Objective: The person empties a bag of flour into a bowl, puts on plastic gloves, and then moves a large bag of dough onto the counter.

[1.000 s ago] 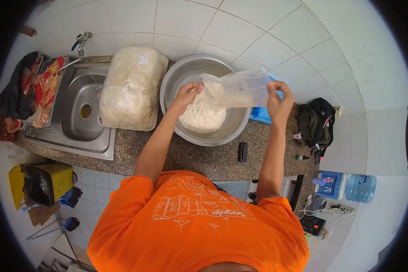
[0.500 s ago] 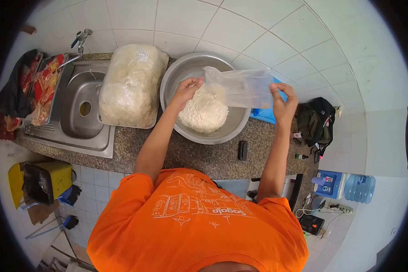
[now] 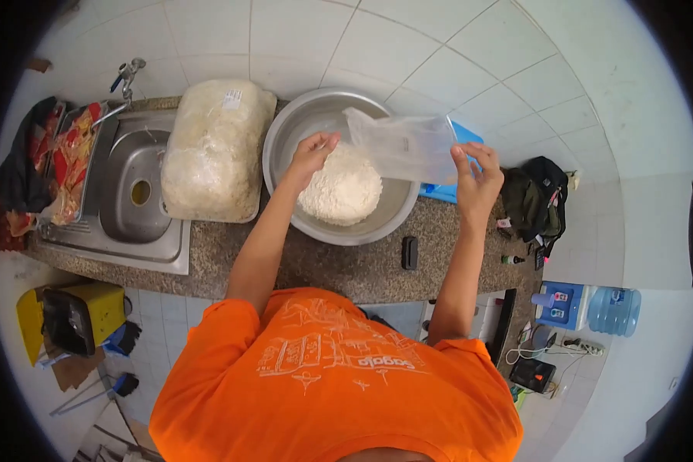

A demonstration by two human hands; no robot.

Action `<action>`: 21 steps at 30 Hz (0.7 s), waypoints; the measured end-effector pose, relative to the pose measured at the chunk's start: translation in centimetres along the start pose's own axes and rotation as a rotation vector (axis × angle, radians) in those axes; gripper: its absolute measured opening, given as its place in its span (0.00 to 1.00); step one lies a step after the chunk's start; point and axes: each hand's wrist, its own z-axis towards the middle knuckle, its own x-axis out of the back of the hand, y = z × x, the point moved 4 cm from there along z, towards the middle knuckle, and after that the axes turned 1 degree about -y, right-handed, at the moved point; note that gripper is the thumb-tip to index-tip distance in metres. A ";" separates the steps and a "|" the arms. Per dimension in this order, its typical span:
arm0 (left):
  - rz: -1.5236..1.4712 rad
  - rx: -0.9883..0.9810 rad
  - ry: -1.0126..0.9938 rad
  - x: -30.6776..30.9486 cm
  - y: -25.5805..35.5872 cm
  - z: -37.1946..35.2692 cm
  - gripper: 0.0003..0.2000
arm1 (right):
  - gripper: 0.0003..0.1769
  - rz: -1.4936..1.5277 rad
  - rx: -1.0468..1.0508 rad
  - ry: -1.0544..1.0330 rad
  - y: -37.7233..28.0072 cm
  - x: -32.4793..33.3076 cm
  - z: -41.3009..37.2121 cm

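Note:
A clear plastic bag (image 3: 412, 146) stretches between my hands, over the right part of a wide metal basin (image 3: 393, 219). My right hand (image 3: 479, 177) pinches the bag's right edge between thumb and fingers. Close to the bag's left end, my left hand (image 3: 309, 160) is closed in a pinch above the basin; the exact grip is hard to see against the transparent film. A mound of white flour (image 3: 340, 191) lies in the basin under the bag, partly covered by it.
Left of the basin stands a large plastic-wrapped bundle (image 3: 212, 154), then a sink (image 3: 135, 223) with a faucet (image 3: 127, 77). A small black object (image 3: 410, 252) lies on the counter (image 3: 323, 273). Blue packaging (image 3: 439, 191) and a dark backpack (image 3: 539, 200) are to the right.
The bag's right end sits slightly lower and its film looks less taut. My right hand's fingers have shifted a little. The whole view has moved slightly.

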 end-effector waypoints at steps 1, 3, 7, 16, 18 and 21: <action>0.013 0.008 -0.008 0.1 -0.4 -0.7 0.11 | 0.09 -0.052 -0.053 -0.068 0.1 -0.2 -0.3; 0.021 0.015 0.004 0.2 -0.6 -0.6 0.10 | 0.10 -0.097 -0.075 -0.120 0.0 -0.4 0.3; 0.011 0.038 -0.020 0.6 -0.7 -0.3 0.10 | 0.09 -0.044 -0.143 -0.077 1.3 0.4 -1.6; 0.070 -0.118 -0.066 0.3 4.7 0.9 0.09 | 0.08 -0.073 -0.320 -0.106 8.4 3.0 -5.7; 0.178 -0.127 -0.061 0.0 6.7 0.9 0.11 | 0.08 0.102 -0.265 0.048 8.6 3.3 -6.1; 0.363 -0.118 -0.081 -1.1 6.4 0.0 0.14 | 0.08 0.026 -0.295 -0.092 8.1 2.2 -6.9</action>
